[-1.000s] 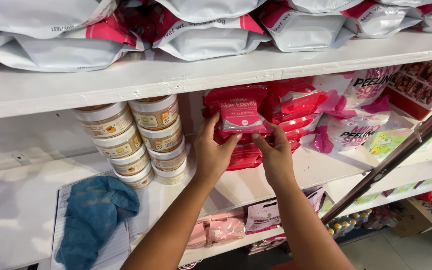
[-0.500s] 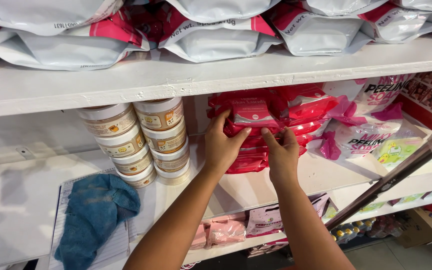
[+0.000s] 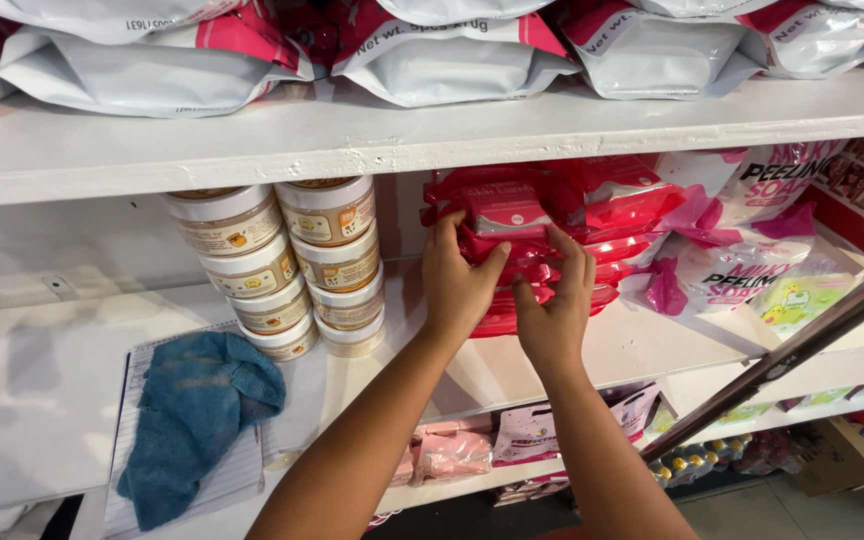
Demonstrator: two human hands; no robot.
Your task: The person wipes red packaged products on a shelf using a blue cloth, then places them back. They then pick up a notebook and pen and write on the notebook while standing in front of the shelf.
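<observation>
A stack of flat red packets (image 3: 522, 210) lies on the white middle shelf (image 3: 512, 365), under the shelf above. My left hand (image 3: 457, 280) presses against the left front of the stack, its fingers spread over the top packets. My right hand (image 3: 555, 305) rests on the front of the stack just to the right, fingers up on the packets. Neither hand has lifted a packet clear; both lie flat on the pile.
Two stacks of round lidded jars (image 3: 282, 265) stand left of the packets. A blue cloth (image 3: 197, 415) lies on a notebook (image 3: 237, 475). White and pink pouches (image 3: 742, 250) sit to the right. Big white bags (image 3: 452, 55) fill the top shelf. A dark rod (image 3: 802, 345) slants at right.
A second ago both hands held one red packet in front of the shelf. They moved forward and set it on top of the stack, where they now rest.
</observation>
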